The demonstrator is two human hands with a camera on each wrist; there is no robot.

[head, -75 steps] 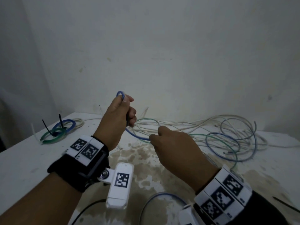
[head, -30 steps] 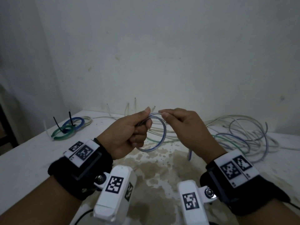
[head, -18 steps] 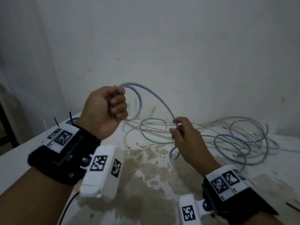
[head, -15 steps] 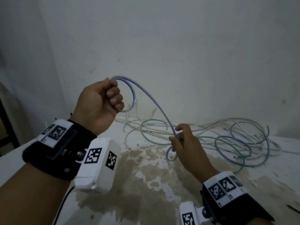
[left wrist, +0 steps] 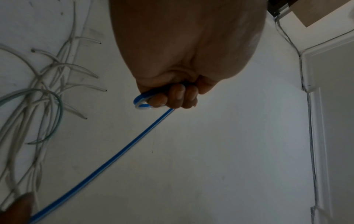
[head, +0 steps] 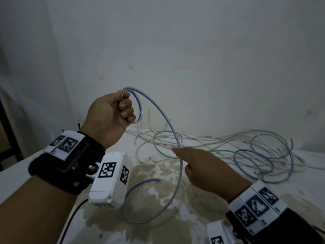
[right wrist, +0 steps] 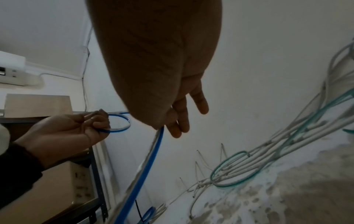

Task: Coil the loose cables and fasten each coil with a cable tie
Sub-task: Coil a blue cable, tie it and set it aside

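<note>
Since half a second ago the right hand (head: 202,166) has let go of its pinch on the blue-striped cable (head: 179,173) and slid down it; its fingers now lie straight and relaxed at centre frame, with the cable running past them. The left hand (head: 109,118), raised at centre left, has its fingers curled round a small first loop (head: 139,110), clamping it in the fist. From there the cable arcs down past the right hand and sweeps low over the stained table (head: 158,226), its free end pointing up at lower centre. The pile of loose cables (head: 246,148) lies at right, apart from this one.

To make the next turn well, I judge the right hand should take the cable again further down, bring it up to the fist at the same loop size, and let it roll to shed twist. The left grip should open only briefly to admit each turn.
</note>
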